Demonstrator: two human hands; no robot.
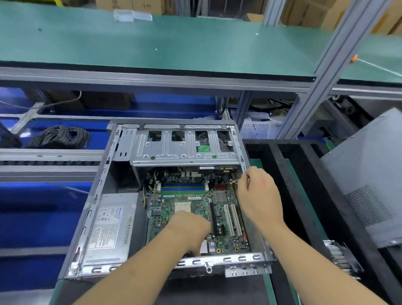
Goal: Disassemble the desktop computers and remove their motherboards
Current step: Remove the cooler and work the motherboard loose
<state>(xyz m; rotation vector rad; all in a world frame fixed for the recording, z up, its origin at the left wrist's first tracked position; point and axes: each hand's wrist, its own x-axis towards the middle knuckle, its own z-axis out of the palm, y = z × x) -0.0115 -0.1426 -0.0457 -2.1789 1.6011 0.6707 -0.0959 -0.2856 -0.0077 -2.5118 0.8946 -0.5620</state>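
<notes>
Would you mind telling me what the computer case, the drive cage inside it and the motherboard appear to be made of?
The computer case looks like bare grey sheet metal, with folded, slotted edges. The drive cage seems stamped steel, dull silver with pressed ribs and punched holes. The motherboard appears to be green laminate circuit board carrying plastic slots.

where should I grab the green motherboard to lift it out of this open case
Probably by the bare edges of the green motherboard, from above: one grip at the near edge, one at the far right corner. It lies flat inside the grey metal case, so only the top is open.
</notes>
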